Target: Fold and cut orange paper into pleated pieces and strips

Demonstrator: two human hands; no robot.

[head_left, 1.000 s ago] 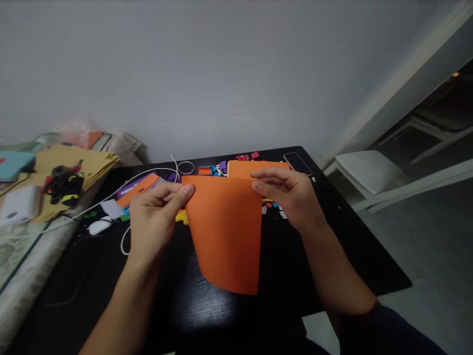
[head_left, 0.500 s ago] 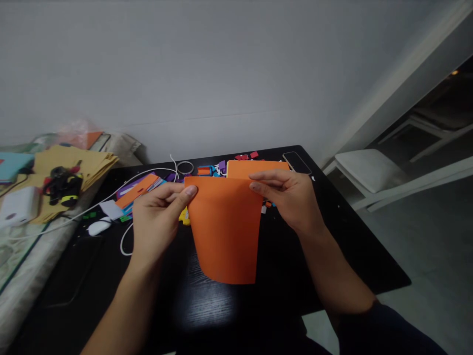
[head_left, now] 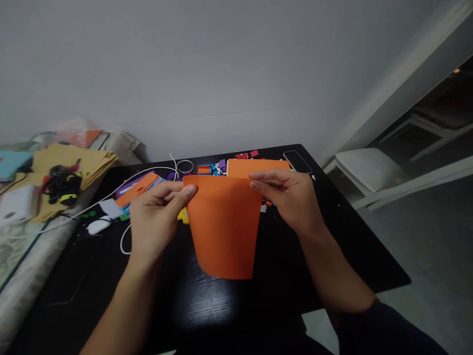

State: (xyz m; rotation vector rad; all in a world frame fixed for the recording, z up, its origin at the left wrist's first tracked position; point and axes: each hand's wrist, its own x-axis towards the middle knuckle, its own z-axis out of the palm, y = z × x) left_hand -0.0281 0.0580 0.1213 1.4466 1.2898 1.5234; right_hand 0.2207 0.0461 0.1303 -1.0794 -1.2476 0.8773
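An orange sheet of paper or thin foam (head_left: 225, 227) hangs between my hands above the dark table, its lower edge bowed. My left hand (head_left: 157, 212) pinches its upper left corner, thumb on the near face. At the upper right corner, my right hand (head_left: 286, 197) grips it between thumb and fingers. Behind the sheet lies an orange stack (head_left: 258, 167) with a pale yellow edge at its left side. Small coloured pieces lie around it, among them red ones (head_left: 254, 153) and a purple one (head_left: 222, 164). A yellow piece (head_left: 183, 215) shows beside my left fingers.
The black table (head_left: 354, 246) stands against a grey wall. Left are a white cable (head_left: 127, 182), a white mouse-shaped object (head_left: 99, 225), a dark phone-like slab (head_left: 72, 271) and brown envelopes (head_left: 92, 165). A phone (head_left: 296, 161) lies back right; a white chair (head_left: 369, 170) stands beyond.
The sheet's lower edge has risen slightly and shifted a little left. Both hands keep their hold on its upper corners, the left one moving very slightly left.
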